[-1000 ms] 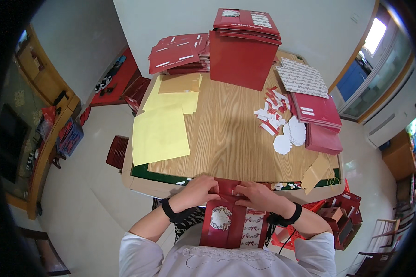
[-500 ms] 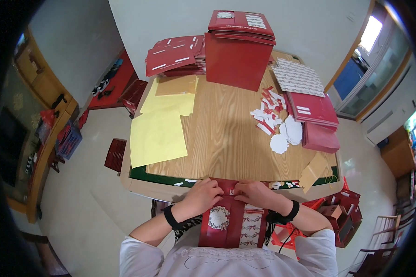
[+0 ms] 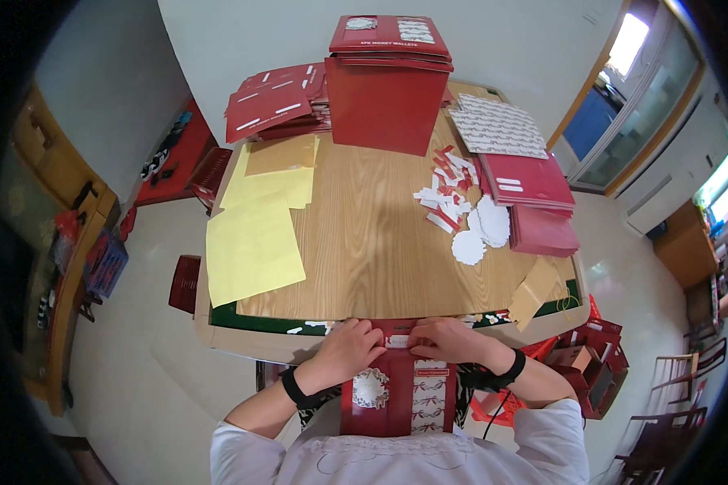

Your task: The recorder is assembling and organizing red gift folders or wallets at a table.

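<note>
A dark red card wallet (image 3: 399,404) leans between my body and the table's near edge. On it are a white ornate round decoration (image 3: 371,389) and a strip with a bow pattern (image 3: 429,406). My left hand (image 3: 349,349) has its fingers curled on the upper left of the wallet. At the upper right, the curled fingers of my right hand (image 3: 451,343) press on it. A small white label (image 3: 398,342) lies on the wallet between my fingertips; its ends are partly hidden by them.
Yellow sheets (image 3: 255,250) lie at the left of the table. Behind stand a red box (image 3: 388,105) and a red card stack (image 3: 271,101). On the right are paper strips (image 3: 446,194), round white cutouts (image 3: 487,226), a patterned sheet stack (image 3: 500,128) and red packets (image 3: 542,230).
The view has shifted, so the table things appear further left. My hands stay at the top of the wallet, and more of the white label shows between my fingers.
</note>
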The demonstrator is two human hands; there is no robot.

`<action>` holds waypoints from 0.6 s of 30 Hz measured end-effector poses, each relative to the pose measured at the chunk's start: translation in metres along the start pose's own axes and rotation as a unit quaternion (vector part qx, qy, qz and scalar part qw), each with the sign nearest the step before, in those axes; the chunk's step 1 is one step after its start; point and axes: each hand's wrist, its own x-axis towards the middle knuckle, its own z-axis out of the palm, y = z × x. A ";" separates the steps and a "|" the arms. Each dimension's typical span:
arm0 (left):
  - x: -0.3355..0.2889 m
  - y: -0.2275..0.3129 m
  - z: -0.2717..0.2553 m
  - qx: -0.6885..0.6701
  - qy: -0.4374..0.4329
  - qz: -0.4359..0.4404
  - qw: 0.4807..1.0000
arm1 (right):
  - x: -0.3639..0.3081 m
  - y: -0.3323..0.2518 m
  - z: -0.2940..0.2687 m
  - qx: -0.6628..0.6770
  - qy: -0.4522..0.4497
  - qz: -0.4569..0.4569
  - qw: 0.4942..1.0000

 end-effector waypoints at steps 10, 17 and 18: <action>0.002 0.004 -0.015 -0.042 -0.024 -0.004 0.999 | -0.023 0.011 -0.012 -0.021 -0.015 0.068 0.997; 0.000 0.003 -0.016 -0.030 -0.026 0.008 0.999 | -0.024 0.009 -0.013 -0.005 -0.002 0.047 0.999; -0.002 0.003 -0.017 -0.042 -0.027 0.000 0.999 | -0.026 0.010 -0.011 -0.004 -0.003 0.046 0.999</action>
